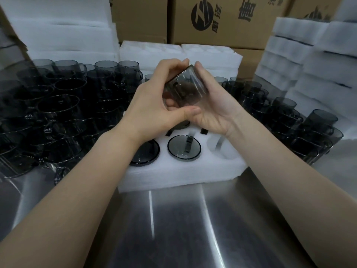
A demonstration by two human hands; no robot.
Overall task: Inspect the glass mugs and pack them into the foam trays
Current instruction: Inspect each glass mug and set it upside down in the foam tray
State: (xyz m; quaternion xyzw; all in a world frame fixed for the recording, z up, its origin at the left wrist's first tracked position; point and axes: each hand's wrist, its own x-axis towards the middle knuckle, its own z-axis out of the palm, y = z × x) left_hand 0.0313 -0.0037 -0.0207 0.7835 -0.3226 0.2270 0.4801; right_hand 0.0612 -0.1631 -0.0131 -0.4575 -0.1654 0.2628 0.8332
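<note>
A smoky grey glass mug (188, 89) is tilted on its side between both hands, above the white foam tray (173, 175). My left hand (154, 99) grips it from the left, thumb under and fingers over. My right hand (210, 105) cradles it from the right, fingers along its wall. In the tray's front row, two mugs sit in pockets: one (145, 151) at the left, partly under my left forearm, and one (184, 149) in the middle. The right front pocket (222, 149) holds no mug.
Many loose grey mugs (58, 113) crowd the steel table (173, 229) at the left, and more mugs (280, 117) stand at the right. Foam trays (309, 64) are stacked at the right and behind (173, 53). Cardboard boxes (222, 20) stand at the back.
</note>
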